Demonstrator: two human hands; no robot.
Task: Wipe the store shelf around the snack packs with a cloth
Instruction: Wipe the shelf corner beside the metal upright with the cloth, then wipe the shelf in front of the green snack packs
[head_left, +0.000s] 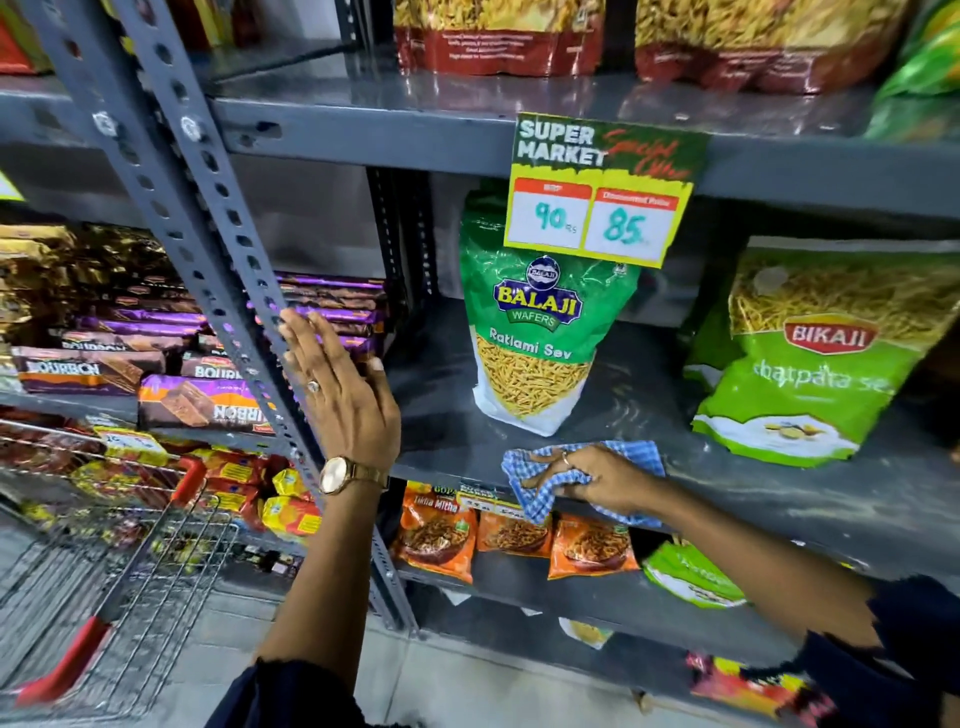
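A grey metal shelf holds a green Balaji Ratlami Sev pack standing upright in the middle and a green Bikaji pack to its right. My right hand presses a blue-and-white checked cloth onto the shelf's front edge, just in front of the Balaji pack. My left hand, with a ring and a wristwatch, rests flat with fingers spread against the slotted upright post at the shelf's left end.
A price card hangs from the shelf above, over the Balaji pack. Bourbon biscuit packs fill the left rack. Orange snack packs sit on the shelf below. A wire shopping basket stands at lower left.
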